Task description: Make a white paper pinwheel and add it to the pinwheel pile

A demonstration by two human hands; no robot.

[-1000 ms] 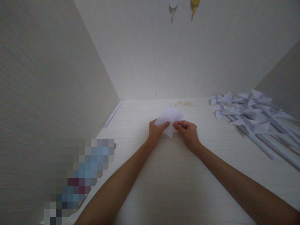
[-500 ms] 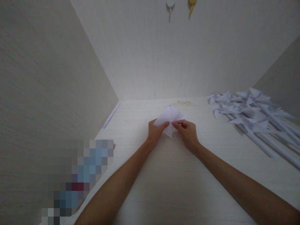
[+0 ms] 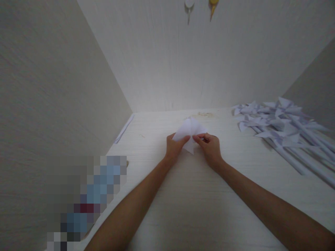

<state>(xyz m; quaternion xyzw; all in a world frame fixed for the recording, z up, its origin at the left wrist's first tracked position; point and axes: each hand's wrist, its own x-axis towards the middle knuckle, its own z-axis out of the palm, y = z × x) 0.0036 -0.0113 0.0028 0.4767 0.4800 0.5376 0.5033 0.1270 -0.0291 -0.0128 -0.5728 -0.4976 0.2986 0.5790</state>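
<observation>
Folded paper (image 3: 188, 129) (white) shifted slightly rightward; left hand (image 3: 174, 147) gripping one side, right hand (image 3: 210, 148) pinching other.

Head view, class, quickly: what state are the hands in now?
Left hand: closed, holding the folded white paper.
Right hand: closed, pinching the same paper.

the folded paper (image 3: 190, 125) is white, with a weak lavender tone. the pinwheels (image 3: 290, 138) and their sticks (image 3: 288, 159) are the same white, greyer in folds. the table (image 3: 227, 209) is off-white with fine grey streaks and one brownish stain (image 3: 205, 114). the back wall (image 3: 170, 62) is pale grey, lightly streaked. one hook (image 3: 189, 4) is whitish, the other hook (image 3: 214, 1) golden yellow. the blurred patch (image 3: 99, 188) shows blue and dark red squares.
</observation>
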